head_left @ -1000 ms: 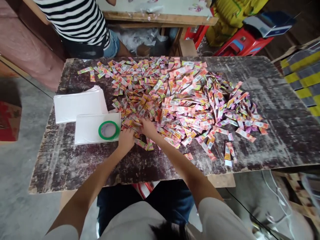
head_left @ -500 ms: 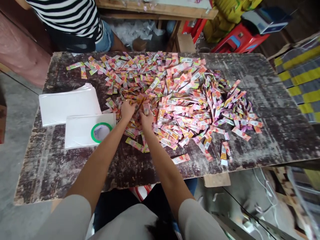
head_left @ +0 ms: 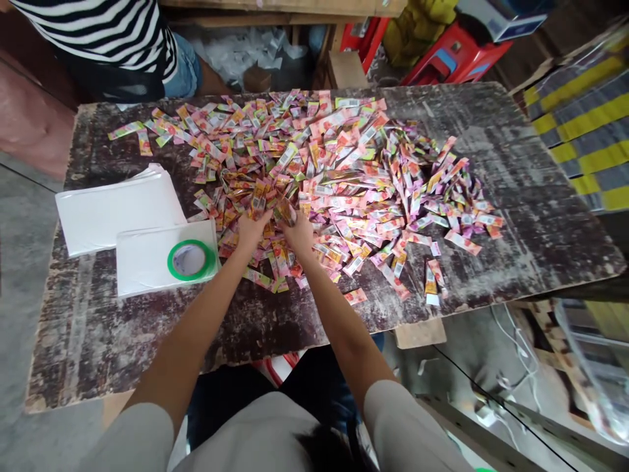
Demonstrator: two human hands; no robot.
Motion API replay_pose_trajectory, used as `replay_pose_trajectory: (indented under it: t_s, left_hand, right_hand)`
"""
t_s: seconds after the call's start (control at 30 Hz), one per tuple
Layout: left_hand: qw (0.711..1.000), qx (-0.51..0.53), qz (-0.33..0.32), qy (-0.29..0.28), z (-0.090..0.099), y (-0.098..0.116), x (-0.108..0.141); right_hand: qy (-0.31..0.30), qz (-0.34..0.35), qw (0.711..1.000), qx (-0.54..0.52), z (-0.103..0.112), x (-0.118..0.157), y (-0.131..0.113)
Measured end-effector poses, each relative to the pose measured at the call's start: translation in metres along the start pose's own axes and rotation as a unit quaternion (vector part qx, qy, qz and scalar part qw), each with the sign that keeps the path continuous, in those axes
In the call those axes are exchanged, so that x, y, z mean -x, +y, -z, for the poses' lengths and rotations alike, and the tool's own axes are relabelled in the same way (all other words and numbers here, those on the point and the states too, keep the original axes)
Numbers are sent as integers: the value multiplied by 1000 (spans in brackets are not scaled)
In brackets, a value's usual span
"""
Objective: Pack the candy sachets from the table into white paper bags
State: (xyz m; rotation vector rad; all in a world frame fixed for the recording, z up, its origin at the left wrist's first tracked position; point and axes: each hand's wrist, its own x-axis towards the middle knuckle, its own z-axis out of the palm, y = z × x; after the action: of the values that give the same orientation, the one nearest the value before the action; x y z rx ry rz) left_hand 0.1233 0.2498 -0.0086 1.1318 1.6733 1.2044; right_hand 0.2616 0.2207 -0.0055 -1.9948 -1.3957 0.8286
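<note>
A wide heap of small, flat stick packets (head_left: 339, 203) in pink, orange, green and purple covers the middle of the worn dark table (head_left: 162, 334). Both hands reach into its near left part. My left hand (head_left: 252, 231) is closed at the thumb side on orange stick packets (head_left: 259, 196) that stand up from the heap. Close beside it, my right hand (head_left: 299, 233) grips a few brownish-orange packets (head_left: 284, 211) between thumb and fingers. The fingertips of both hands are partly hidden among the packets.
Left of the heap lie two white wrapped stacks (head_left: 118, 206), with a green roll of tape (head_left: 171, 262) on the nearer one. Across the table stands a person in a striped top (head_left: 108, 33). A red stool (head_left: 457, 56) and yellow-and-grey stacks (head_left: 590, 131) are beyond.
My right hand has shifted slightly right and turned, its packets now tilted up. My left hand has moved a little nearer me. The whole view has swung slightly.
</note>
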Motion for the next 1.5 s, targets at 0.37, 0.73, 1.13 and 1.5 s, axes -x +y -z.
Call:
replay_pose_trajectory:
  t_s: [0.37, 0.73, 1.13, 1.5]
  left_hand:
    - [907, -420, 14, 3, 33, 3, -41]
    - [835, -524, -9, -168, 68, 6, 15]
    - [934, -339, -99, -52, 68, -3, 28]
    - [980, -148, -21, -135, -9, 16, 43]
  right_hand:
    - [-1, -10, 996, 91, -8, -9, 1]
    - [-28, -33, 946, -321, 24, 21, 29]
    - [-52, -42, 927, -370, 47, 86, 69]
    - [38, -49, 998, -16, 58, 4, 37]
